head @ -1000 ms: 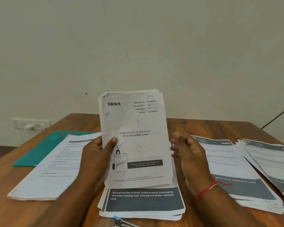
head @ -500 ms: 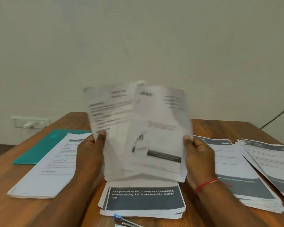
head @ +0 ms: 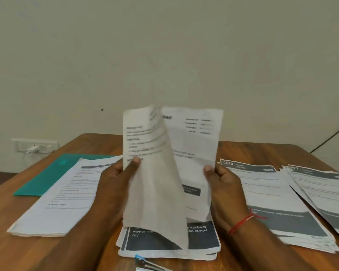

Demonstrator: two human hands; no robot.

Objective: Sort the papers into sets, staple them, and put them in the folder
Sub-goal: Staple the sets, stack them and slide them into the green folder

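Left hand (head: pixel 117 182) pinches one printed sheet (head: pixel 151 188), right hand (head: pixel 225 184) a second sheet (head: pixel 194 141) behind it, both upright over the middle stack (head: pixel 202 241); print mostly too blurred to read.

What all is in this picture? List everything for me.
Paper stacks: four, white, some with grey bands; left stack, centre stack, two right stacks.
Held sheets: at least two, white, printed, raised above centre stack.
Folder: one, green, partly under left stack.
Stapler: one, blue-tipped, bottom edge.
Table: one, brown wood.
Wall socket: one, white, left wall.
Cable: one, dark, right wall.
Wrist thread: one, red, right wrist.
Left hand, right hand: each grips a held sheet.
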